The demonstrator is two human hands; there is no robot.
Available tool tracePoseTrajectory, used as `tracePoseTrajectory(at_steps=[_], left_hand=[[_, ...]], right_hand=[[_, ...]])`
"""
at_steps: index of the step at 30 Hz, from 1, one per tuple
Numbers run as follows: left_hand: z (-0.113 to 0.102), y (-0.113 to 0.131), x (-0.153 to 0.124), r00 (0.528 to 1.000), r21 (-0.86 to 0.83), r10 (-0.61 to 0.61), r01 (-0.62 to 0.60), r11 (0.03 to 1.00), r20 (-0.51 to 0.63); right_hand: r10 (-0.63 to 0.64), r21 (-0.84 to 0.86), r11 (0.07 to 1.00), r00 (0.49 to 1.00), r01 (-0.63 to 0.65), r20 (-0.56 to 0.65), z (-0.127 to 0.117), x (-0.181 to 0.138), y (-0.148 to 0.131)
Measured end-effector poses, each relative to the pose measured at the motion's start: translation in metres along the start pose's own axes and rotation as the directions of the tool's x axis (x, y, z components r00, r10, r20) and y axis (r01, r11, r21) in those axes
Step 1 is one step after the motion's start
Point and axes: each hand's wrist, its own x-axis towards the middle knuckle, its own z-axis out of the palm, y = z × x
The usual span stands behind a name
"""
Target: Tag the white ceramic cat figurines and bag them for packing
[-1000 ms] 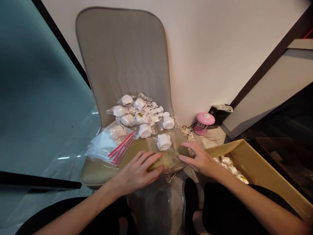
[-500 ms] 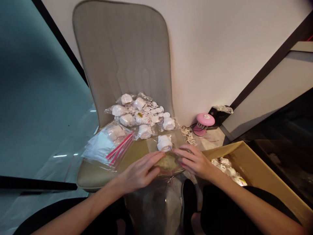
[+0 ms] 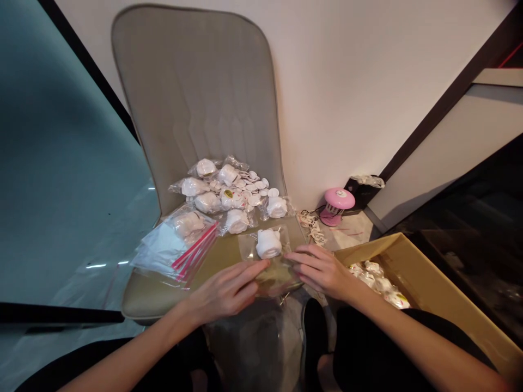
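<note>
A small clear plastic bag [image 3: 281,256] lies at the front edge of a beige chair seat [image 3: 163,288], with a white rounded item [image 3: 268,244] inside it. My left hand [image 3: 223,291] rests flat on the bag's near left part, fingers stretched out towards the white item. On the bag's right side, my right hand [image 3: 321,269] presses down with its fingers together and extended, the tips almost meeting those of the left hand.
A heap of bagged white items [image 3: 229,193] sits at the back of the seat. A stack of empty red-strip zip bags [image 3: 175,245] lies to the left. An open cardboard box [image 3: 425,288] with more white items stands at right. A pink mushroom-shaped gadget [image 3: 335,206] is on the floor.
Both hands have slid inward along the bag until their fingertips nearly meet below the white item. The view has shifted slightly, so everything sits a little further left.
</note>
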Motion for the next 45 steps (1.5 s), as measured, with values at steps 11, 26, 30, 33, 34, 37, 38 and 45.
tracePoseTrajectory(at_steps=[11, 26, 30, 33, 34, 37, 38, 45], left_hand=[[0.006, -0.002, 0.0, 0.995, 0.081, 0.008, -0.016, 0.997, 0.095], [0.004, -0.002, 0.005, 0.996, 0.106, -0.01, 0.0, 0.994, 0.087], [0.001, -0.001, 0.007, 0.989, 0.133, 0.011, -0.031, 0.991, 0.15], [0.002, -0.002, 0.006, 0.986, 0.127, -0.005, -0.016, 0.992, 0.168], [0.003, -0.003, 0.005, 0.986, 0.117, -0.016, -0.004, 0.993, 0.168], [0.006, -0.004, 0.003, 0.986, 0.079, -0.028, 0.014, 0.997, 0.167], [0.007, -0.005, 0.002, 0.987, 0.066, -0.026, 0.016, 0.998, 0.161], [0.01, -0.001, 0.01, 0.999, -0.013, -0.012, 0.013, 1.0, 0.042]], right_hand=[[-0.012, -0.001, 1.0, 1.0, 0.013, 0.025, -0.006, 0.005, -0.002], [-0.182, 0.05, 0.982, 0.983, 0.182, -0.003, -0.008, 0.014, -0.002], [-0.218, 0.059, 0.974, 0.976, 0.217, 0.014, -0.007, 0.015, 0.0], [-0.215, 0.061, 0.975, 0.976, 0.214, 0.02, -0.004, 0.015, 0.001], [-0.21, 0.061, 0.976, 0.977, 0.208, 0.025, -0.003, 0.015, 0.001], [-0.189, 0.064, 0.98, 0.981, 0.186, 0.04, -0.003, 0.017, 0.001], [-0.18, 0.068, 0.982, 0.983, 0.177, 0.042, -0.003, 0.017, 0.001], [-0.1, 0.105, 0.99, 0.995, 0.097, 0.025, -0.001, 0.019, -0.002]])
